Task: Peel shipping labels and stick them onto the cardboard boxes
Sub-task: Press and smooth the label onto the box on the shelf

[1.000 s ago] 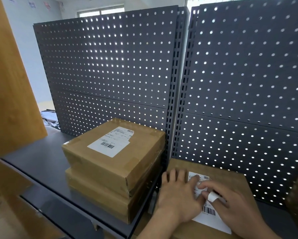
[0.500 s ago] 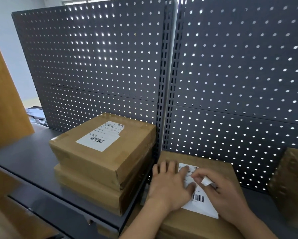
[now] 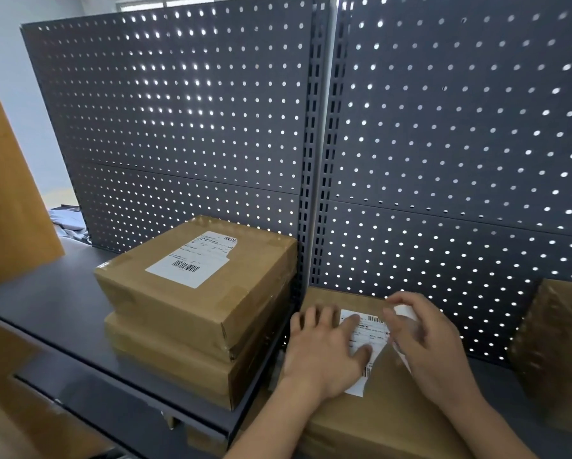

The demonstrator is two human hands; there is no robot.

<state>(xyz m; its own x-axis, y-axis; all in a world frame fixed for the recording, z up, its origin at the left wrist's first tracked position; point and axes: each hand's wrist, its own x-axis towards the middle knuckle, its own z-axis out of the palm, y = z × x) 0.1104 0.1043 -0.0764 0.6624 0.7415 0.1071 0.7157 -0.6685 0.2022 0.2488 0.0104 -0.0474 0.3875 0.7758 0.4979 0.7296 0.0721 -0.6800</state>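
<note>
Left hand (image 3: 324, 352) flattening label (image 3: 364, 339) on box (image 3: 394, 422), fingers straight — right hand (image 3: 423, 339) blurred (grip: cannot tell); label likely flimsy, tacky — corner best.

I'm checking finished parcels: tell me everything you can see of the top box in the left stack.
The top box is a flat, squarish brown cardboard carton, closed, with glossy clear tape along its edges. A white shipping label with printed lines and barcodes lies flat on its lid, one corner notched. The box sits level on a similar lower box on the dark grey shelf, its back corner close to the pegboard. Nothing else touches it.
</note>
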